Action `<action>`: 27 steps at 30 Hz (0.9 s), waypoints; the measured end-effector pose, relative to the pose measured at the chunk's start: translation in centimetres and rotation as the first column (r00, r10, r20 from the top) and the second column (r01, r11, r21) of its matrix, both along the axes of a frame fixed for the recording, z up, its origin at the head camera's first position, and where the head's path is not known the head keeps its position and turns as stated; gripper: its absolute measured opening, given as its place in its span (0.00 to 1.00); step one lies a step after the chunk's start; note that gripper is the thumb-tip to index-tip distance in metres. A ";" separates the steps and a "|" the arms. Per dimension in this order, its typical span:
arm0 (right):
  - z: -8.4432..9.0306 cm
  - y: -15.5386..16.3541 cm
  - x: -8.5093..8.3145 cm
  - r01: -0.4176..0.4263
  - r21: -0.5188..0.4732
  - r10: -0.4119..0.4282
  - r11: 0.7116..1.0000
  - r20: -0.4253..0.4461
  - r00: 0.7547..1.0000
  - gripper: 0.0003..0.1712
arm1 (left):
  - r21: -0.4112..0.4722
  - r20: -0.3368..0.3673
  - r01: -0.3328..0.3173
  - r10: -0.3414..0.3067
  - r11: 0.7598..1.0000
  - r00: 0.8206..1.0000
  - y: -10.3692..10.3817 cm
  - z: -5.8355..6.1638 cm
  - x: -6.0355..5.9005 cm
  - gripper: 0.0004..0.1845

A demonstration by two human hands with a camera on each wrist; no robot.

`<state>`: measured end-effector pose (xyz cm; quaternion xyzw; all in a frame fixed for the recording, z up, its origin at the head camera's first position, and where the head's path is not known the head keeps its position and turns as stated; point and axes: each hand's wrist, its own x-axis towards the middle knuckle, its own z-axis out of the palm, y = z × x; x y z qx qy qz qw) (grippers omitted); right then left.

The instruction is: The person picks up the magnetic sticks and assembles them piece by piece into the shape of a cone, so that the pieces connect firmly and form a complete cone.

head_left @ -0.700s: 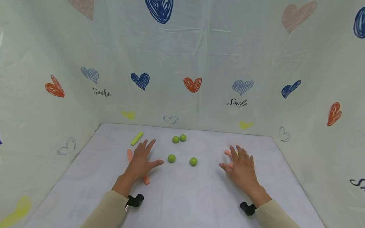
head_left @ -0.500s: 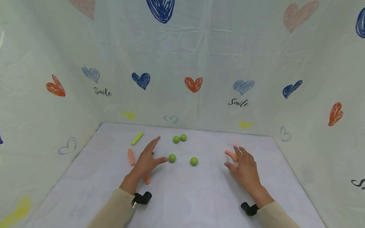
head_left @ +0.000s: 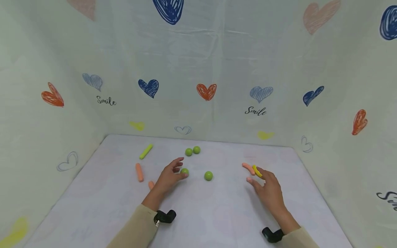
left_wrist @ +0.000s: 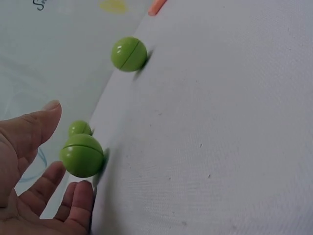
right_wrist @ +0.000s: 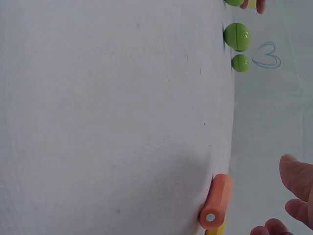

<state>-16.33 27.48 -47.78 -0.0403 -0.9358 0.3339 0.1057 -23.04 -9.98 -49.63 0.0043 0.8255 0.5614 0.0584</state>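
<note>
In the head view my left hand is at a small green ball left of the table's middle. The left wrist view shows that ball, with a seam around it, between the spread thumb and loosely bent fingers; the thumb stands apart from it. My right hand hovers over the right side with thumb and fingers spread, holding nothing. Just beyond its fingertips lie a yellow curved piece and a salmon curved stick, side by side. The stick's end shows a pale round dot in the right wrist view.
Another green ball sits at mid-table, and two more, a left one and a right one, stand farther back. On the left are a lime stick and salmon sticks. Heart-printed sheeting borders the white table.
My left hand has moved right, from above the salmon sticks to the green ball, its fingers bending. The right hand has drawn slightly back and right, uncovering the yellow piece.
</note>
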 end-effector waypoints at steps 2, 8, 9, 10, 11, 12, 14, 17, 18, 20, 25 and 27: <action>0.0 0.1 0.2 0.009 -0.020 -0.009 1.000 0.004 1.000 0.41 | -0.020 -0.007 -0.011 0.011 1.000 1.000 0.3 -0.2 0.0 0.35; -0.3 0.8 0.6 0.046 -0.122 -0.035 0.991 0.096 0.995 0.39 | -0.090 -0.054 -0.009 0.004 0.996 0.999 0.7 -0.8 0.0 0.28; -0.4 0.9 0.6 0.055 -0.138 -0.038 0.989 0.116 0.992 0.38 | -0.106 -0.061 -0.007 0.001 0.994 0.998 0.7 -0.9 0.0 0.27; -0.5 1.0 0.7 0.060 -0.145 -0.041 0.988 0.136 0.990 0.38 | -0.116 -0.063 -0.008 0.001 0.993 0.998 0.8 -0.9 0.0 0.25; -0.6 1.0 0.6 0.064 -0.151 -0.041 0.986 0.152 0.988 0.37 | -0.125 -0.065 -0.009 0.001 0.992 0.998 0.8 -0.9 0.0 0.24; -0.8 1.1 0.6 0.069 -0.154 -0.043 0.986 0.163 0.986 0.37 | -0.137 -0.069 -0.012 0.003 0.990 0.998 0.9 -1.0 0.0 0.23; -1.0 1.1 0.6 0.072 -0.152 -0.045 0.986 0.173 0.984 0.36 | -0.152 -0.073 -0.019 0.007 0.988 0.997 0.9 -1.0 0.1 0.21; -1.3 1.1 0.4 0.067 -0.140 -0.042 0.988 0.172 0.984 0.35 | -0.164 -0.080 -0.021 0.008 0.986 0.997 1.0 -0.9 0.2 0.18; -1.3 1.1 0.3 0.067 -0.139 -0.043 0.988 0.172 0.984 0.35 | -0.165 -0.080 -0.020 0.007 0.986 0.997 1.0 -0.8 0.2 0.18; -1.5 1.1 0.2 0.068 -0.137 -0.044 0.988 0.173 0.984 0.34 | -0.169 -0.080 -0.016 0.002 0.985 0.997 1.1 -0.8 0.3 0.17; -2.1 1.1 0.0 0.084 -0.141 -0.057 0.986 0.184 0.981 0.31 | -0.184 -0.079 -0.020 0.005 0.983 0.997 1.2 -0.8 0.6 0.16; -2.2 0.9 0.0 0.085 -0.144 -0.057 0.986 0.191 0.980 0.31 | -0.194 -0.078 -0.024 0.009 0.981 0.997 1.2 -0.7 0.8 0.16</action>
